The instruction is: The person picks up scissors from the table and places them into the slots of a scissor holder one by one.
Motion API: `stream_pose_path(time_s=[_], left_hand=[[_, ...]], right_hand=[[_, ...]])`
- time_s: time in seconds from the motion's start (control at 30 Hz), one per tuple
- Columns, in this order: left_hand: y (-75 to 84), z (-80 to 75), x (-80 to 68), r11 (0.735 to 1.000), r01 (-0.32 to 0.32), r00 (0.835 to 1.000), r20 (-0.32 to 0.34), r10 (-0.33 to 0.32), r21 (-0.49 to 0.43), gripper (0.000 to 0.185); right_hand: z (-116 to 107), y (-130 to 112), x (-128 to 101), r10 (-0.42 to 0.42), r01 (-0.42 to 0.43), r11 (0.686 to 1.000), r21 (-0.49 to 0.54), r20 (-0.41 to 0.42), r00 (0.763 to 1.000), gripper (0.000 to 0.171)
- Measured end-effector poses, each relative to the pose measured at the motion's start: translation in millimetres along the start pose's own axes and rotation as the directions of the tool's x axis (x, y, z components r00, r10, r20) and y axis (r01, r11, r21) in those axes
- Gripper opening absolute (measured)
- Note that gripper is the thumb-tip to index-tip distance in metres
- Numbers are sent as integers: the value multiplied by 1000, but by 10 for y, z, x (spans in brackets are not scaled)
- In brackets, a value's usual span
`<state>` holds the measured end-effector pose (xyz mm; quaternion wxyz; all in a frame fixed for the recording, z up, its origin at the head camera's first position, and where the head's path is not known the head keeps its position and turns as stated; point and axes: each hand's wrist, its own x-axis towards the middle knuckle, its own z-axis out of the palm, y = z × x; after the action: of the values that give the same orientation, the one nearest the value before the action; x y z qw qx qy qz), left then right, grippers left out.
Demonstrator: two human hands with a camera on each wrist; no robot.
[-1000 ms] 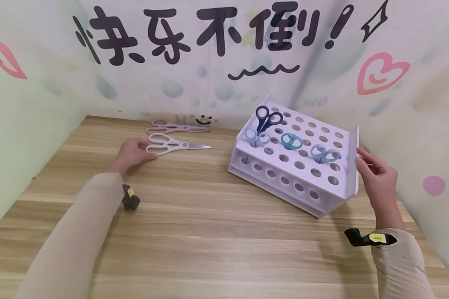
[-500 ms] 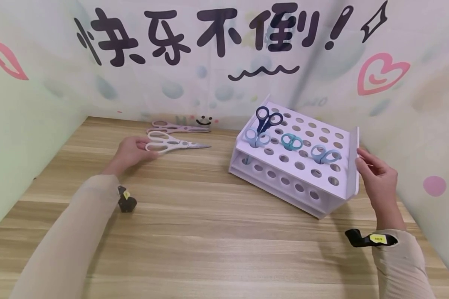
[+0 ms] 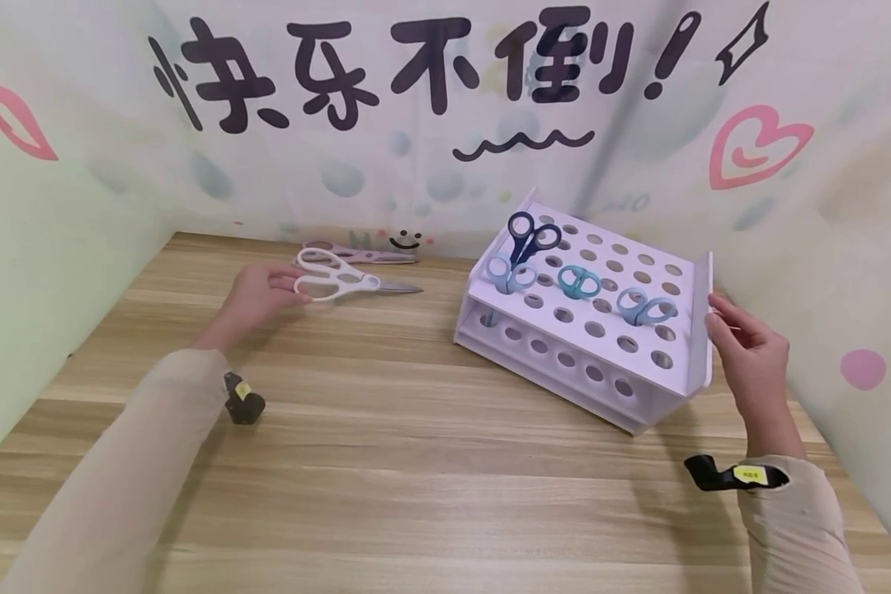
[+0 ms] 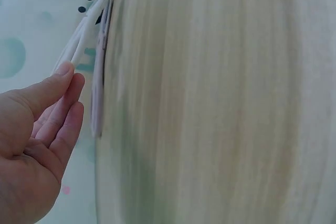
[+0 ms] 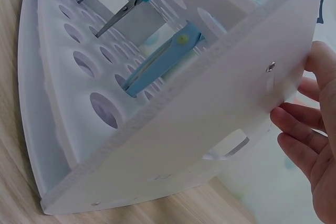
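My left hand [image 3: 260,299] pinches one handle loop of the white scissors [image 3: 336,276] between thumb and fingers. Their handle end is raised, and the blades point right; whether the tip touches the table I cannot tell. Just behind them, the pink scissors [image 3: 371,254] lie along the back edge of the table. At the right, my right hand [image 3: 756,363] holds the side panel of a white rack [image 3: 557,337] by its edge with its fingertips. Dark blue scissors [image 3: 529,239], teal scissors [image 3: 579,281] and light blue scissors [image 3: 642,307] stand in its holes, handles up.
More light blue scissors [image 3: 506,272] stand in the rack's left front part, close to the dark ones. Many round holes perforate the rack's tiers. A printed cloth [image 3: 327,181] rises behind the wooden table [image 3: 386,462] and along its sides.
My left hand has drawn slightly left and up, and the handles of the white scissors have risen, now overlapping the pink pair in view. The right hand and the rack stay still.
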<state>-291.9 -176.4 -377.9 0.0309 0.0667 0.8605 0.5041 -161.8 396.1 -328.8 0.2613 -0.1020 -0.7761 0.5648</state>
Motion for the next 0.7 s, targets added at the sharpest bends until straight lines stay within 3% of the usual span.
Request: stream_pose_path(time_s=[0.7], left_hand=[[421, -2, -8, 996, -85, 995, -44, 86, 23, 40]], right_hand=[[-1, 3, -9, 20, -20, 1000, 3, 3, 1000, 35]])
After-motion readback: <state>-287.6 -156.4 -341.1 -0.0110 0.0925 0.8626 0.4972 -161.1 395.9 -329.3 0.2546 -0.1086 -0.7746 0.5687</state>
